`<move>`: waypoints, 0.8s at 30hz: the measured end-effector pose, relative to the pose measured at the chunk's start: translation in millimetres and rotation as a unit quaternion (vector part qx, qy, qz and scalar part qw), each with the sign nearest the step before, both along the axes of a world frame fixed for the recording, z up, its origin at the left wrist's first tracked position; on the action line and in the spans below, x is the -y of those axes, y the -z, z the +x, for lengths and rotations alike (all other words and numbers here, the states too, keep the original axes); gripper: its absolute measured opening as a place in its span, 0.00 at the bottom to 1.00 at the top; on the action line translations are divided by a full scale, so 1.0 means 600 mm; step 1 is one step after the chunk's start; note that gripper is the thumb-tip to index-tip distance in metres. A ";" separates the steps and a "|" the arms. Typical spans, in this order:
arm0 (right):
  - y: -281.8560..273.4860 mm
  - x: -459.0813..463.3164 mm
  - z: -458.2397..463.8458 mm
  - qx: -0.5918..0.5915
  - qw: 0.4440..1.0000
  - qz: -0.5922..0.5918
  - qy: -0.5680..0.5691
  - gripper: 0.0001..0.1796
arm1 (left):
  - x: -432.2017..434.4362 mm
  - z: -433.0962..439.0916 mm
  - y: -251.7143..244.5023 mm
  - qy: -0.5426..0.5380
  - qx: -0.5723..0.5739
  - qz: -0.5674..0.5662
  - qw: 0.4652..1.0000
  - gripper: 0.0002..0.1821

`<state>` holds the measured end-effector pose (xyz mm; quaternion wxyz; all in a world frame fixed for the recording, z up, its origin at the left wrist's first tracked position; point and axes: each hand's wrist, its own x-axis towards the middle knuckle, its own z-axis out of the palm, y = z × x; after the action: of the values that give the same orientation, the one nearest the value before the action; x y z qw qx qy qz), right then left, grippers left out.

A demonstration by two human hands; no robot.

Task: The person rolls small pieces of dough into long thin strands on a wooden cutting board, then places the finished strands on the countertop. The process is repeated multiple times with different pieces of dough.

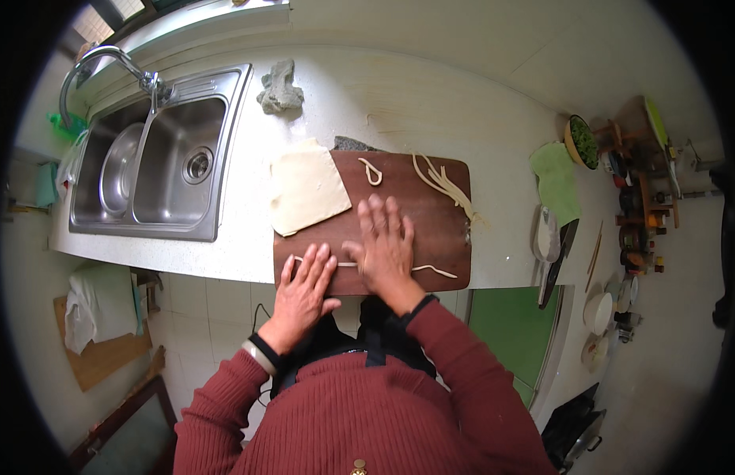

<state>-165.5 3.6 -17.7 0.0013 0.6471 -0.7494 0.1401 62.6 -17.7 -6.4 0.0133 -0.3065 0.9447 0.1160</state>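
Note:
A thin strand of dough (346, 264) lies across the near part of a brown wooden cutting board (320, 237). My left hand (305, 291) rests flat over the strand's left end, fingers slightly apart. Over its middle lies my right hand (384, 249), palm down with the fingers spread; the strand's right end shows beyond it. Both palms hide parts of the strand. A folded flat sheet of dough (311, 190) covers the board's far left corner. Beyond my right fingertips sits a small looped dough strand (373, 173). Several long noodles (444, 185) lie at the far right corner.
To the left is a double steel sink (180, 160) with a tap (115, 53). A grey rag (281, 88) lies behind the board. On the right are a green cloth (556, 178), a knife (558, 261), a flour scoop (546, 234) and a bowl of greens (581, 142).

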 end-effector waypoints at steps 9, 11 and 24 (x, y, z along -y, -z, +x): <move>-0.005 -0.043 0.007 0.015 0.999 0.013 -0.032 0.50 | -0.010 0.043 -0.023 -0.017 0.055 0.042 0.997 0.52; 0.006 -0.031 -0.008 -0.011 1.000 0.027 -0.006 0.50 | 0.000 0.041 -0.016 -0.029 0.006 -0.004 1.000 0.51; 0.024 -0.028 0.068 0.027 0.999 0.013 -0.026 0.55 | 0.003 0.065 -0.024 -0.026 -0.045 0.002 0.999 0.46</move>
<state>-124.5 20.3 -32.2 -0.0313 0.6626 -0.7336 0.1473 101.5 -19.4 7.7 -0.0315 -0.3256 0.9358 0.1314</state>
